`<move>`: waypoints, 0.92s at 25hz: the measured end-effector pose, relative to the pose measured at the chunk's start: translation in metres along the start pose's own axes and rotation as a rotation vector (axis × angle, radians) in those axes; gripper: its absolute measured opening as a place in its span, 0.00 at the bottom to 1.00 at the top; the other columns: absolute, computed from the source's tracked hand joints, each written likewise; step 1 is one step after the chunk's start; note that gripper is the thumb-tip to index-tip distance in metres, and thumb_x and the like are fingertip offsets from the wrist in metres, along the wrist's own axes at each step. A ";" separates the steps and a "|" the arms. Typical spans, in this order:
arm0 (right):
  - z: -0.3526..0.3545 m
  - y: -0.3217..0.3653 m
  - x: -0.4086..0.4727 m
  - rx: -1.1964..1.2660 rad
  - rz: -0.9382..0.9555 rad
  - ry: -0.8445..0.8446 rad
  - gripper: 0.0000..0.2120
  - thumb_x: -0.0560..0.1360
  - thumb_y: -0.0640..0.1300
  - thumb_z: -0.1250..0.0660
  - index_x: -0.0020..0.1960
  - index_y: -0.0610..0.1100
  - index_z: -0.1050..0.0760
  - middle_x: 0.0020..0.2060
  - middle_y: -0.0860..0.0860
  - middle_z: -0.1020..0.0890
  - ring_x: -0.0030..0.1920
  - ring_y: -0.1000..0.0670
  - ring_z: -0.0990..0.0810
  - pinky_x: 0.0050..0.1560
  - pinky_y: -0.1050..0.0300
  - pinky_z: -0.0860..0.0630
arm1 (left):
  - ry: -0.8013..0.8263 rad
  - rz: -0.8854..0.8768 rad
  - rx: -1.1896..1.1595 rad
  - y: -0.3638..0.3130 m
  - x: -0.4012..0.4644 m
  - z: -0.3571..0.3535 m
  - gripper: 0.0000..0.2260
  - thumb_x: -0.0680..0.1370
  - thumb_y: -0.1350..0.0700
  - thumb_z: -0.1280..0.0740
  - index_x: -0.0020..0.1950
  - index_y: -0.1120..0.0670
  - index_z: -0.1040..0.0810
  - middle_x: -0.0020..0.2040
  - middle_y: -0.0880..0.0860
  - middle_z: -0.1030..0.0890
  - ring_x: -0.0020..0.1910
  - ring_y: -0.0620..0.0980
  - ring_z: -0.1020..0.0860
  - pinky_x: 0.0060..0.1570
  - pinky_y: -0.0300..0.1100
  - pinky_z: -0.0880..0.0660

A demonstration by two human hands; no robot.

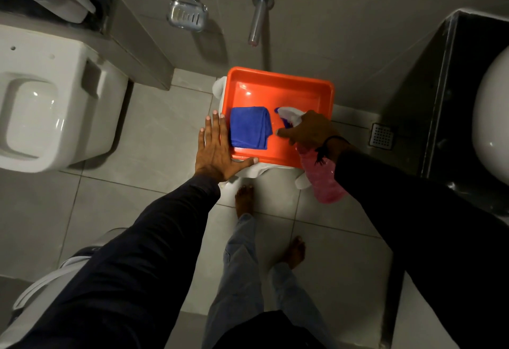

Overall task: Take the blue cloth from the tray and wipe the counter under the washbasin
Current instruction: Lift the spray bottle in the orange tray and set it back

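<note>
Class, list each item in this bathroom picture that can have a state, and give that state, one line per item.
blue cloth: folded, lying in the tray
orange tray: upright on a white stand
spray bottle: gripped, tilted over the tray
left hand: open, flat against the tray's edge
right hand: closed on the spray bottle
toilet: lid shut

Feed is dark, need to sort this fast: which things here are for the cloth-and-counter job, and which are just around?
For the job:
blue cloth
orange tray
counter
washbasin

Just around:
spray bottle, held by right hand
toilet
soap dish
spout
floor drain
</note>
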State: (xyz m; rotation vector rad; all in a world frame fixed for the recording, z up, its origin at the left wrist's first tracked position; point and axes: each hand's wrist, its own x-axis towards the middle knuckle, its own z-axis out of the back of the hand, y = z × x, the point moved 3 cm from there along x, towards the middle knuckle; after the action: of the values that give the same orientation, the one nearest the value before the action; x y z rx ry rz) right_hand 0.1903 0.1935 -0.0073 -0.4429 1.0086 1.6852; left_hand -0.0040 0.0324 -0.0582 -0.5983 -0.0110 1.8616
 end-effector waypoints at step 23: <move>-0.018 -0.022 -0.050 0.388 -0.255 -0.664 0.47 0.61 0.68 0.24 0.71 0.45 0.31 0.65 0.46 0.21 0.66 0.43 0.22 0.65 0.44 0.24 | -0.122 0.136 -0.011 -0.017 0.005 0.037 0.28 0.78 0.44 0.32 0.71 0.59 0.31 0.73 0.63 0.30 0.72 0.64 0.31 0.70 0.60 0.32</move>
State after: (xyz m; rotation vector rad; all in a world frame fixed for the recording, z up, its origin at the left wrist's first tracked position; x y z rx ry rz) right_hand 0.2250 0.1511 0.0094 0.2324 0.7139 1.2320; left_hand -0.0050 0.0536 -0.0229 -0.5025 -0.0618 2.0291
